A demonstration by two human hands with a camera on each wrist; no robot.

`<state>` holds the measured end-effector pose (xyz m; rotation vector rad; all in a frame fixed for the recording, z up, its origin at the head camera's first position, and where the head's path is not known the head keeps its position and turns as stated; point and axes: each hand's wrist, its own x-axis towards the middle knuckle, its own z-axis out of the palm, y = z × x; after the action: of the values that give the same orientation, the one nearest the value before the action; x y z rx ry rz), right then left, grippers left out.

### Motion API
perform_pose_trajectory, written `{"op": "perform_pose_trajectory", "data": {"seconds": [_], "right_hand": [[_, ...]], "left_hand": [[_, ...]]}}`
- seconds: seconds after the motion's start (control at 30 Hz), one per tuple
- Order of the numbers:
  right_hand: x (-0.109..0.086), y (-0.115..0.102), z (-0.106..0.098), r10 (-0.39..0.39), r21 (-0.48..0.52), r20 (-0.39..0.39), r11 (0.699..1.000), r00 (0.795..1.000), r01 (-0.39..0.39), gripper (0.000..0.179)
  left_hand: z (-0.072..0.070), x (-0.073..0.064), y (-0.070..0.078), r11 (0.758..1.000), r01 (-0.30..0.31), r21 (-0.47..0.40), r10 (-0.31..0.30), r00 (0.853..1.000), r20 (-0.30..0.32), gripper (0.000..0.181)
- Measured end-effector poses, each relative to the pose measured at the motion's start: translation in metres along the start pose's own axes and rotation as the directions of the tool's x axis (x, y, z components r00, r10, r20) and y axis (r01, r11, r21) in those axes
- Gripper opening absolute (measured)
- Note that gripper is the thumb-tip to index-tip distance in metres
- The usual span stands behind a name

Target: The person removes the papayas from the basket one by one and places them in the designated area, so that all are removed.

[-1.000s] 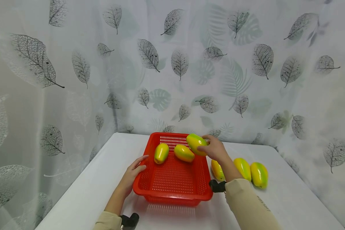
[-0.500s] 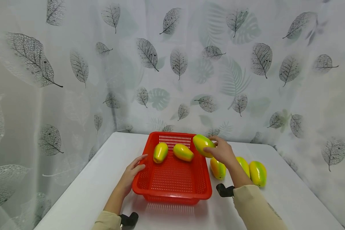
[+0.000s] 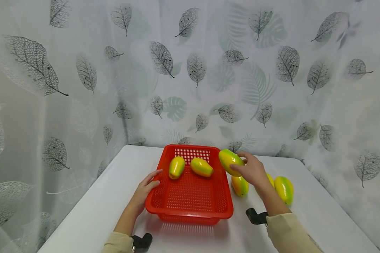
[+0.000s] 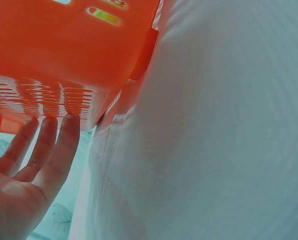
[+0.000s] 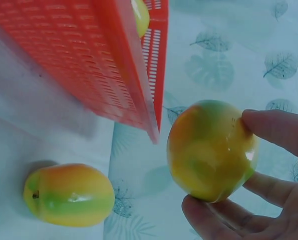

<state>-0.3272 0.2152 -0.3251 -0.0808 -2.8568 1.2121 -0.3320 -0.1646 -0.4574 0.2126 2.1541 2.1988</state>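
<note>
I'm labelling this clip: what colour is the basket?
The basket is red; the head view shows it best.

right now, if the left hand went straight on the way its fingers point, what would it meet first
Most likely the red basket, at its left side: the left hand has its fingertips right at it, though contact is unclear.

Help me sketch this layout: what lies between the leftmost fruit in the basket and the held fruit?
Between the leftmost fruit and the held fruit, the head view shows another fruit and the basket's right rim.
</note>
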Motion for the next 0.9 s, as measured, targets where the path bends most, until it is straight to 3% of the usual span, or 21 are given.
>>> {"op": "perform_pose_trajectory", "data": {"seconds": [0.37, 0.9], "right_hand": [[-0.026, 0.02, 0.003, -0.029, -0.087, -0.03, 0.996, 0.999, 0.026, 0.071], [-0.056, 0.042, 0.004, -0.018, -0.129, -0.097, 0.992, 0.995, 0.005, 0.071]], "left_hand": [[-0.001, 0.001, -0.001, 1.0, 0.006, -0.003, -0.006, 1.0, 0.01, 0.052], [-0.001, 0.0, -0.001, 1.0, -0.001, 0.002, 0.001, 1.0, 0.003, 0.051]]}}
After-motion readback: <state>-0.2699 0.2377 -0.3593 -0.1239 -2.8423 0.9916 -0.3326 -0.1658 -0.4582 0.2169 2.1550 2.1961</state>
